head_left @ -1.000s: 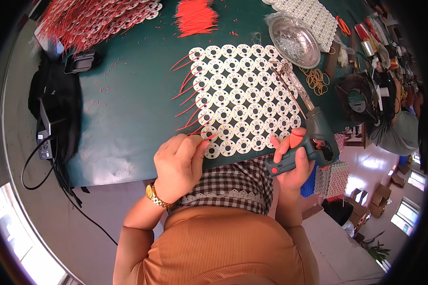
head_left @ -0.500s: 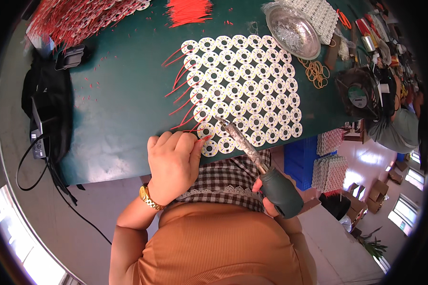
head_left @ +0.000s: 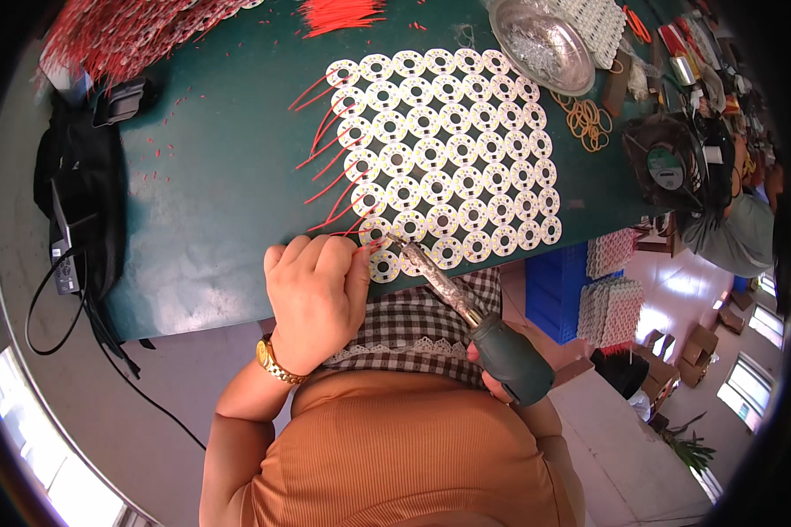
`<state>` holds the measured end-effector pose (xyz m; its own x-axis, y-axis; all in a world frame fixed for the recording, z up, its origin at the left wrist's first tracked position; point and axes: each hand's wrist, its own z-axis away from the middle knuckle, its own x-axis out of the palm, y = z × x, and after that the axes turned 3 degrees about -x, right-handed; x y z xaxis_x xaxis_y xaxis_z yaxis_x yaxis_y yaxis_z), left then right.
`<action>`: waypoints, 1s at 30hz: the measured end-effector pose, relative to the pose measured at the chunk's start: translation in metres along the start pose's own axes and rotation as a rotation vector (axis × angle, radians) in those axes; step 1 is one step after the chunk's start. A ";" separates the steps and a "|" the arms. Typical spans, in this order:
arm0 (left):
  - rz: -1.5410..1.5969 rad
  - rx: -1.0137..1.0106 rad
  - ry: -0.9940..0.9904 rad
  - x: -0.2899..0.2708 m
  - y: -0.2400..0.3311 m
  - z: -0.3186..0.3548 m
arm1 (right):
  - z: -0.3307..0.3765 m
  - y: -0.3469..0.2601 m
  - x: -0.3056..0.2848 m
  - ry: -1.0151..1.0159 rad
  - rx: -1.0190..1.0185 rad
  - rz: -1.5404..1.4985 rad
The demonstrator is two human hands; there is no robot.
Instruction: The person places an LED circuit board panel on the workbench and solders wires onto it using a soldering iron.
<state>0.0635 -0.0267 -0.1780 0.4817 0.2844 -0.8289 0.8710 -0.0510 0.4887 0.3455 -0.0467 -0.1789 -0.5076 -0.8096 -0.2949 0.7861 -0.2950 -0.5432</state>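
Soldering iron [head_left: 466, 303] is gripped by its dark handle in the right hand [head_left: 488, 373], tip on the near edge of the white panel [head_left: 444, 149]. 1 thin red wire [head_left: 371, 247], light and floppy, is pinched near its end by the left hand [head_left: 312, 294].

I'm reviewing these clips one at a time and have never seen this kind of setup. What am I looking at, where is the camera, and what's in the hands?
There is no machine here: a person works with two bare hands. The camera sits on the person's head and looks down, so the picture bulges like a fisheye and the forearms enter from below. On the green table lies a sheet of round white circuit boards, several with red wires sticking out on its left. The left hand pinches a red wire at the sheet's near edge. The right hand, mostly hidden, has a grip on a soldering iron whose tip meets the same spot. Farther back are a metal bowl, rubber bands and a small fan.
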 end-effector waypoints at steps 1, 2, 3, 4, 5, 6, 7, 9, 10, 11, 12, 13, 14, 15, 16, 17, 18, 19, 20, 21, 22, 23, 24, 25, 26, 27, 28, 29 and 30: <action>0.000 -0.001 -0.001 0.000 0.000 0.000 | 0.000 0.002 0.002 0.042 -0.044 -0.019; 0.009 -0.003 0.001 0.000 0.000 0.000 | 0.001 0.005 0.004 0.084 -0.087 -0.038; 0.018 -0.005 0.002 0.000 -0.001 0.000 | 0.001 0.008 0.008 0.126 -0.131 -0.056; 0.018 -0.006 0.001 0.000 -0.001 0.001 | 0.001 0.012 0.011 0.168 -0.175 -0.075; 0.021 -0.011 0.002 0.000 0.000 0.000 | 0.001 0.016 0.015 0.209 -0.219 -0.094; 0.023 -0.016 0.002 0.000 0.000 0.000 | 0.001 0.020 0.019 0.251 -0.264 -0.112; 0.023 -0.017 0.002 0.000 0.000 0.000 | 0.001 0.025 0.023 0.292 -0.308 -0.130; 0.012 -0.029 0.004 0.000 0.001 -0.001 | 0.000 0.036 0.030 0.377 -0.395 -0.166; 0.014 -0.030 0.004 0.000 0.001 -0.001 | -0.001 0.041 0.034 0.419 -0.439 -0.183; 0.004 -0.027 0.003 0.000 0.002 -0.002 | -0.004 0.051 0.039 0.420 -0.438 -0.183; -0.006 -0.024 0.003 0.001 0.002 -0.002 | -0.008 0.060 0.044 0.432 -0.469 -0.240; -0.004 -0.025 0.003 0.001 0.002 -0.003 | -0.009 0.068 0.046 0.444 -0.500 -0.298; -0.005 -0.020 0.008 0.001 0.002 -0.003 | -0.009 0.065 0.045 0.443 -0.500 -0.298; -0.006 -0.016 0.014 0.001 0.002 -0.003 | -0.009 0.061 0.042 0.425 -0.515 -0.319; -0.005 -0.017 0.015 0.002 0.003 -0.003 | -0.008 0.055 0.037 0.408 -0.530 -0.340; -0.006 -0.015 0.013 0.002 0.003 -0.003 | -0.009 0.042 0.028 0.408 -0.530 -0.340; -0.009 -0.014 0.012 0.002 0.003 -0.003 | -0.012 0.023 0.017 0.442 -0.716 -0.219; -0.007 -0.016 0.015 0.001 0.002 -0.002 | -0.014 0.012 0.012 0.476 -0.897 -0.092; -0.006 -0.012 0.010 0.001 0.001 -0.002 | -0.013 0.015 0.017 0.480 -0.897 -0.086; -0.002 -0.013 0.011 0.002 0.002 -0.003 | -0.012 0.025 0.024 0.491 -0.817 -0.112; 0.006 -0.015 0.022 0.001 0.002 -0.003 | -0.010 0.039 0.035 0.503 -0.737 -0.136; 0.004 -0.031 -0.002 -0.001 0.005 -0.004 | -0.008 0.057 0.045 0.520 -0.655 -0.160; 0.005 -0.056 -0.026 -0.004 0.005 -0.004 | -0.004 0.071 0.053 0.529 -0.570 -0.178; 0.006 -0.061 -0.024 -0.005 0.004 -0.004 | -0.001 0.081 0.060 0.540 -0.487 -0.198; 0.016 -0.062 -0.016 -0.004 0.003 -0.003 | -0.001 0.084 0.062 0.555 -0.405 -0.223; 0.003 -0.041 -0.019 -0.004 0.002 -0.002 | -0.004 0.063 0.066 0.569 0.294 -0.379; -0.012 -0.020 -0.024 -0.004 0.001 -0.001 | 0.000 0.047 0.051 0.573 0.290 -0.381; 0.009 -0.016 -0.037 -0.005 0.001 -0.001 | 0.004 0.030 0.035 0.434 0.173 -0.273; 0.010 -0.017 -0.038 -0.008 -0.002 0.000 | 0.006 0.020 0.026 0.293 0.060 -0.163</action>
<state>0.0580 -0.0292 -0.1720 0.4944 0.2475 -0.8333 0.8643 -0.0377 0.5016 0.3505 -0.0767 -0.1929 -0.7014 -0.5716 -0.4258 0.7011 -0.4454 -0.5568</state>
